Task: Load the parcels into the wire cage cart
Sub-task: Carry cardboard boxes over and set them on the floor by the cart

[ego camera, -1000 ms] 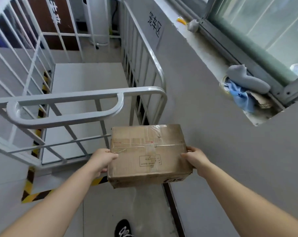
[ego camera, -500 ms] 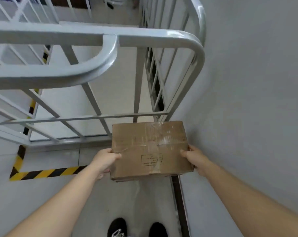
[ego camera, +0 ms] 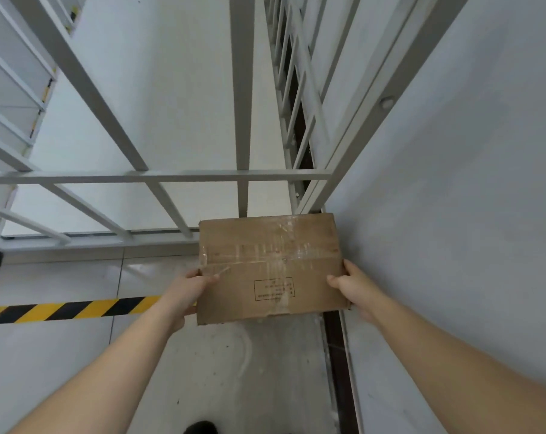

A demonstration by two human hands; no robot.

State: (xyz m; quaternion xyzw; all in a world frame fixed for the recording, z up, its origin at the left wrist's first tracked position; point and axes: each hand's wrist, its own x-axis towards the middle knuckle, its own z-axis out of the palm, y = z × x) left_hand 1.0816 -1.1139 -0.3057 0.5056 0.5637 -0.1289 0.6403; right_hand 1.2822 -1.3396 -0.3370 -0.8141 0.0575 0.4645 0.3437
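Box [ego camera: 270, 269] sat between both hands, left hand [ego camera: 188, 288] and right hand [ego camera: 353, 286] gripping its side edges, thumbs on top. Box was held just outside the cart [ego camera: 159, 177], far edge against the lower bars; wall [ego camera: 453, 183] right of box, striped tape [ego camera: 68, 310] left.

1. One parcel [ego camera: 270, 267]: a flat brown cardboard box with its broad face up and roughly level. Clear tape is stuck along and across its seam, and a small printed frame lies on the near half. It is held off the floor, gripped at its side edges by the left hand [ego camera: 191, 288] and right hand [ego camera: 351, 288].
2. The wire cage cart [ego camera: 159, 176]: pale grey bars, upright and diagonal, over a pale flat deck. Its near side stands just beyond the parcel.
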